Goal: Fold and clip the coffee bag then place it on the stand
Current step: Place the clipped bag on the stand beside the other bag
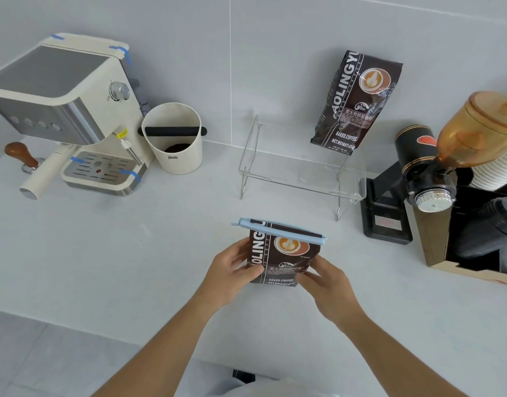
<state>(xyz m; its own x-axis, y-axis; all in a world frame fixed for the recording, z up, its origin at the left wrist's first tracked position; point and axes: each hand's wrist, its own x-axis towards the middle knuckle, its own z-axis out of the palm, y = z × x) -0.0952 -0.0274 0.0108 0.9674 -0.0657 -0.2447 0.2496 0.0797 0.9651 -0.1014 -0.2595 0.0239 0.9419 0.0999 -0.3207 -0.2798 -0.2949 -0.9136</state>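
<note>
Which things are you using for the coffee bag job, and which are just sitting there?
For the job:
- coffee bag, held by left hand and right hand
- blue clip across its top
- clear stand

Just sitting there:
- second coffee bag
- espresso machine
- knock box
- tamper
- grinder

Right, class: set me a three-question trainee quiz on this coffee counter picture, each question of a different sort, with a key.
1. True or false: the blue clip is already on the held coffee bag.
2. How many hands hold that bag: A one, B two?
3. Fill in: a second coffee bag already leans at the right end of the clear ____.

Key: 1 true; 2 B, left hand and right hand; 3 stand.
</note>
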